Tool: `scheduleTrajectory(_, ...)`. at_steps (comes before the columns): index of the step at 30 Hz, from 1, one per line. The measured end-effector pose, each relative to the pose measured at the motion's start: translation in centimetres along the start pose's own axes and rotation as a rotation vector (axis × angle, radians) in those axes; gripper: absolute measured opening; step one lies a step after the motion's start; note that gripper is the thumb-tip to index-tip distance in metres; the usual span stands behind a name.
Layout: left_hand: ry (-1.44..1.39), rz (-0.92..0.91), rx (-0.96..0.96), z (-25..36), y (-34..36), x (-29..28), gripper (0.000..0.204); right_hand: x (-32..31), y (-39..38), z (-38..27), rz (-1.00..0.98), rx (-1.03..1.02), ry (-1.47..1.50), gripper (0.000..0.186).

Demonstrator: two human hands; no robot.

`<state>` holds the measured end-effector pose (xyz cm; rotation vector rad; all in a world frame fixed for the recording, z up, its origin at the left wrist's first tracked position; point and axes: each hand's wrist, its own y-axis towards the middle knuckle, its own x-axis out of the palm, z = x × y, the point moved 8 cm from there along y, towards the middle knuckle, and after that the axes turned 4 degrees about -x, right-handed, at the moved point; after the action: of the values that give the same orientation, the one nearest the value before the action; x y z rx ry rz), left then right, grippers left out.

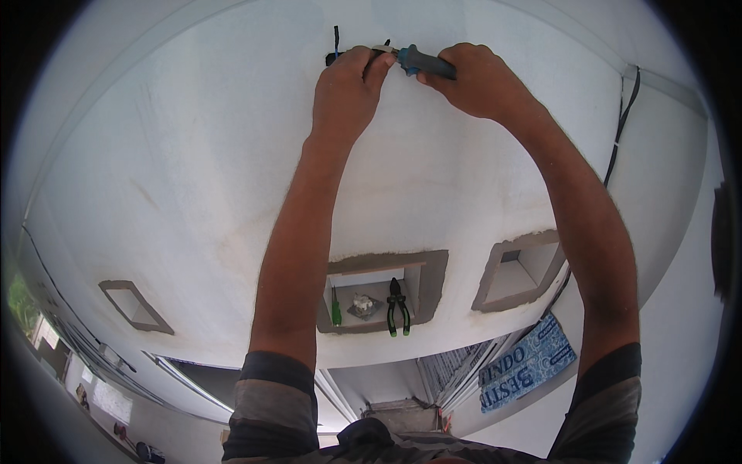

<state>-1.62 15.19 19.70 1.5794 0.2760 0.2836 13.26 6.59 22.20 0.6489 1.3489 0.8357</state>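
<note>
Both arms reach up to a pale wall (224, 155). My left hand (344, 93) is closed at the dark opening high on the wall, thumb and fingers pinched together; what lies between them is mostly hidden. A black and blue wire (336, 40) sticks up beside its knuckles. My right hand (479, 81) is wrapped round a hand tool (425, 62) with a dark grey and blue grip. The tool points left, its metal end meeting my left fingertips, so its exact kind does not show.
Below, a recess (434, 290) with a grey cement border holds black-and-green pliers (397, 305), a green-handled screwdriver (336, 311) and a whitish lump (363, 304). Smaller recesses flank it, left (158, 321) and right (488, 282). A blue printed sheet (533, 363) and a black cable (618, 131) are at right.
</note>
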Motion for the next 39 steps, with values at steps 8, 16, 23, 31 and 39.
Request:
scheduleTrajectory(8,0.073,0.061,0.033,0.5,-0.3,0.6,0.028,0.0,-0.2,0.5,-0.006,0.056,-0.021,0.042)
scheduleTrajectory(16,0.078,0.081,0.041,0.5,-0.3,0.5,0.031,0.8,-0.5,0.7,0.018,0.107,-0.031,0.038)
scheduleTrajectory(23,0.093,0.098,0.042,0.5,-0.3,0.5,0.033,1.0,-0.9,0.6,0.078,0.08,-0.003,0.034)
scheduleTrajectory(31,0.054,0.095,0.054,0.7,-0.4,0.4,0.029,1.4,-1.5,0.8,0.076,0.154,0.065,0.032)
scheduleTrajectory(39,-0.143,0.074,-0.024,0.0,-0.7,-0.7,0.017,1.7,-2.0,0.5,0.056,0.122,0.055,0.025)
